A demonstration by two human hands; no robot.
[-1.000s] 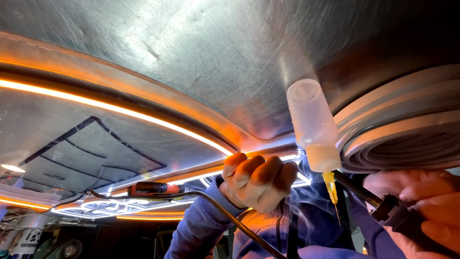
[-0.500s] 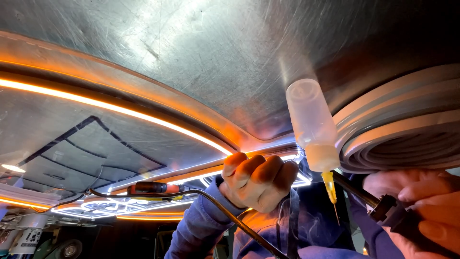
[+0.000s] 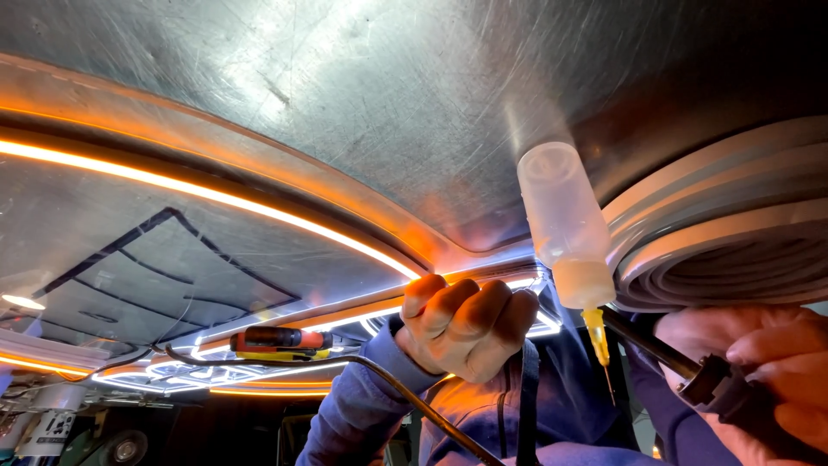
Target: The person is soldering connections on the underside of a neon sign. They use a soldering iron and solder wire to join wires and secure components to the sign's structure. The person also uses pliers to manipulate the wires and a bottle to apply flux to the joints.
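My right grip (image 3: 759,380) is clamped on the dark handle of a soldering iron (image 3: 681,362). Its thin black shaft runs up and away from my fingers toward the small squeeze bottle (image 3: 565,224). That bottle is clear, with pale liquid and a yellow needle tip, and it stands with its base against the scratched metal desk (image 3: 345,86). The needle end comes close to the iron's shaft, just beside my right grip. I cannot tell whether the two touch.

My left grip (image 3: 466,328) is curled together into a fist. It sits on the other side of the bottle from my right grip, and the knuckles face the camera. I cannot tell whether anything is held inside it. A black cable (image 3: 388,380) passes close under that wrist and runs on toward my blue sleeve (image 3: 354,414).

A coil of white strip (image 3: 724,233) lies on the desk right next to my right grip, touching or nearly touching the bottle's side. A glowing orange-white light strip (image 3: 216,203) curves across the desk from far beyond my left grip to a spot just past its knuckles. A red and black tool handle (image 3: 280,341) lies well apart from my left grip, on the side away from the bottle.
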